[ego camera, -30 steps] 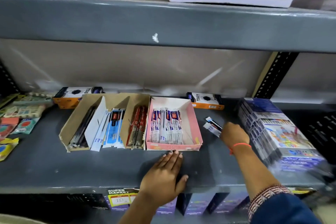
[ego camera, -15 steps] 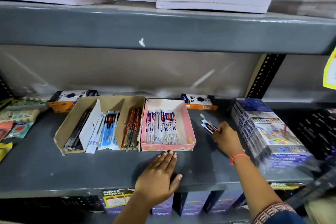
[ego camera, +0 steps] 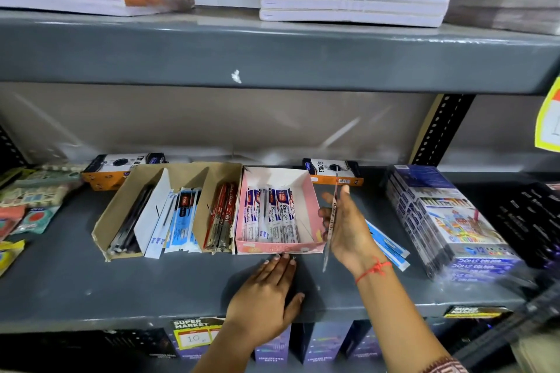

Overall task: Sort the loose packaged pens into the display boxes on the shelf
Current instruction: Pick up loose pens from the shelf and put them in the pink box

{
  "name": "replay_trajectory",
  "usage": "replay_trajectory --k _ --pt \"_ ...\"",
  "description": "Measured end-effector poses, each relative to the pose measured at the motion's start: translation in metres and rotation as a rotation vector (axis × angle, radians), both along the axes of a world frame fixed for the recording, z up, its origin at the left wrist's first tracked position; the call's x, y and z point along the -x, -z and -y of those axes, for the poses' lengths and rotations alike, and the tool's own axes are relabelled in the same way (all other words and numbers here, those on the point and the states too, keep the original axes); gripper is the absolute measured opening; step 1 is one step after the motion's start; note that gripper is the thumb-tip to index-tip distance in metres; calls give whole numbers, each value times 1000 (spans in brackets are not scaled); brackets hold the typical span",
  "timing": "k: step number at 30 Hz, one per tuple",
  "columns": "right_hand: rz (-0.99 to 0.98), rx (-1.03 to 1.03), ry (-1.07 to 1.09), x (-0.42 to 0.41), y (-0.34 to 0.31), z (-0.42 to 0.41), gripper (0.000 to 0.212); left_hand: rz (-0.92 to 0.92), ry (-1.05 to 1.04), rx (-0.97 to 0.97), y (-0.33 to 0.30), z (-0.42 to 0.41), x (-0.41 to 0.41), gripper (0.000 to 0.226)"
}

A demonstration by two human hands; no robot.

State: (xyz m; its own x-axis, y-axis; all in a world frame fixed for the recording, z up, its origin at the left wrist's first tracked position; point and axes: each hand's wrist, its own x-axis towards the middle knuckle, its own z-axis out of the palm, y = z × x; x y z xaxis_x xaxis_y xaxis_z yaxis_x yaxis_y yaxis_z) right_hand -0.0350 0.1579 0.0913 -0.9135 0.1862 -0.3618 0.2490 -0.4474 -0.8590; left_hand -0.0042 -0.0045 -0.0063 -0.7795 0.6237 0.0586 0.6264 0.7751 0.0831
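Head view. Right hand (ego camera: 348, 228): fingers pinching one packaged pen (ego camera: 331, 225), held upright just beside the pink box (ego camera: 312, 206), at its 3 o'clock. Left hand (ego camera: 266, 297): flat on shelf (ego camera: 91, 288), fingers together, tips touching the box's front, 6 o'clock. Loose blue packets (ego camera: 389, 247) lie on the shelf behind the right hand.

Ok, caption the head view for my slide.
Right hand holds a packaged pen beside the pink display box; left hand rests flat on the grey shelf.
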Motion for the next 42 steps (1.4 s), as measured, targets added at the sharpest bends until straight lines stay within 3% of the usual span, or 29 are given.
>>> replay_trajectory --k 4,6,11,17,23,27,29,31,33,38,42 --pt "-52 127 8 1 -1 9 24 -48 -10 -51 -2 0 1 86" --pt "-117 157 -6 3 2 9 27 -73 -19 -76 -5 1 2 80" --pt "-231 26 -84 -1 1 7 21 -24 12 -37 -3 1 -2 83" --pt "-380 67 -189 -6 -1 11 23 49 -19 -28 -2 1 -1 74" --pt "-339 8 -158 -2 -3 12 29 -76 14 -99 5 2 0 78" --pt "-313 18 -130 3 -5 11 30 -14 -20 -140 1 3 0 68" --pt "-294 22 -48 10 -7 5 31 105 -13 -126 -1 1 0 61" --pt "-218 -83 59 22 -7 -2 32 125 -38 -134 1 3 0 69" --pt "-100 -345 95 42 2 -7 30 83 -40 -156 1 4 0 74" --pt "130 -1069 -161 73 9 10 36 57 -44 -157 3 2 4 78" --pt "153 -1354 -248 78 9 25 32 57 -46 -187 10 3 4 75"
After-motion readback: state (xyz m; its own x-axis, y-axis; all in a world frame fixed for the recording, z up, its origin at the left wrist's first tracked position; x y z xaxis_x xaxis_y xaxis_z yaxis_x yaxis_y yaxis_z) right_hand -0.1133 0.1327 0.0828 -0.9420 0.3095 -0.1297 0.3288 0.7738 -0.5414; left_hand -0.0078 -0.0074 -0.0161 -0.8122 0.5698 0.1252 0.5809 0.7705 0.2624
